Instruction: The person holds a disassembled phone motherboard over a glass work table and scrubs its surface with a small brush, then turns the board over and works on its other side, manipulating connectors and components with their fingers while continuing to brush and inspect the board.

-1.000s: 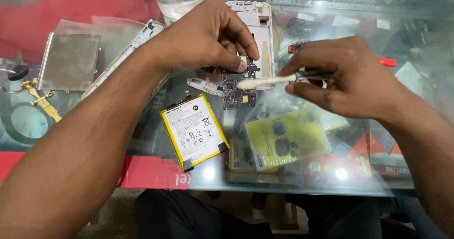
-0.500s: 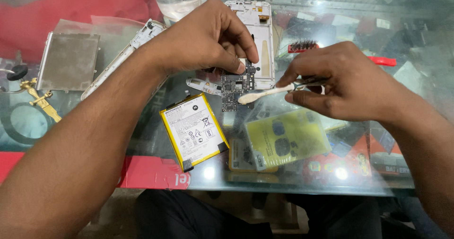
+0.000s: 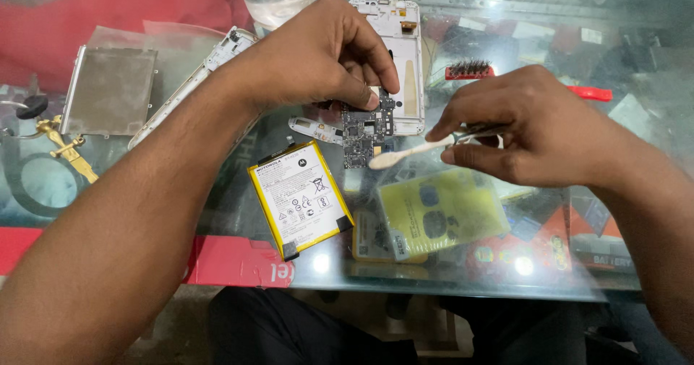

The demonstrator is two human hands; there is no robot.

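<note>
Board swab on glass top

Left hand (image 3: 318, 61) is pinching the circuit board (image 3: 367, 130) upright-ish over the glass table (image 3: 217, 213), fingers pressed tight. Right hand (image 3: 535, 130) is pinching a white swab stick (image 3: 412, 152), tip just beside board's lower edge. Yellow-edged battery (image 3: 300, 199) lying nr it.

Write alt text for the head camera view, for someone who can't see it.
Over a glass table, the left hand pinches a small dark circuit board while the right hand holds a pale brush tipped toward it. A yellow-edged phone battery lies below, a white phone frame behind.
</note>
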